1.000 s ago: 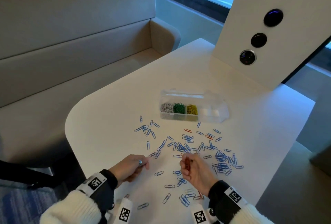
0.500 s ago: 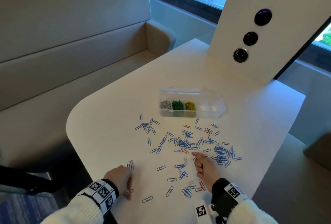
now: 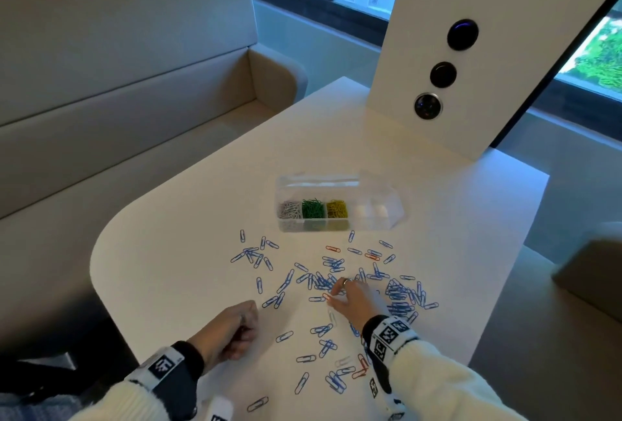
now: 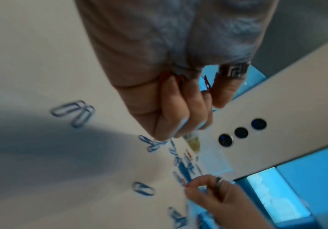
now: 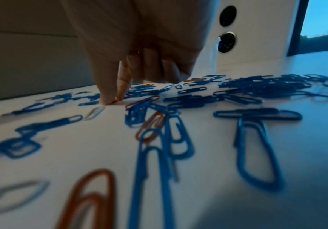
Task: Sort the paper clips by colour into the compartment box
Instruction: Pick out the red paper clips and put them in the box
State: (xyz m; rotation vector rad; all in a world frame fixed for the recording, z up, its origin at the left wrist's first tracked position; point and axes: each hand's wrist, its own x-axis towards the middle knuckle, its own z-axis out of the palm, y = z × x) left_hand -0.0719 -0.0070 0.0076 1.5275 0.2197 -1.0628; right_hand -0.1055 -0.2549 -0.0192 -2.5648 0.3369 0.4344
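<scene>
Blue paper clips (image 3: 400, 296) lie scattered over the white table (image 3: 175, 252), with a few red clips (image 3: 332, 248) among them. The clear compartment box (image 3: 387, 218) stands behind them, holding white, green and yellow clips in its three left compartments. My right hand (image 3: 331, 296) reaches into the middle of the scatter. Its thumb and forefinger (image 5: 115, 100) pinch a red clip (image 4: 186, 186) against the table. My left hand (image 3: 244, 333) rests near the front-left, fingers curled around red clips (image 4: 207, 83).
A white upright panel (image 3: 471, 101) with three round dark sockets stands at the table's far right. A beige bench (image 3: 101, 117) runs along the left side. More blue and red clips (image 3: 361, 361) lie under and beside my right forearm near the front edge.
My right hand has reached forward into the pile, and its fingertips have come together on a red clip. My left hand drew back toward the near edge and stays curled.
</scene>
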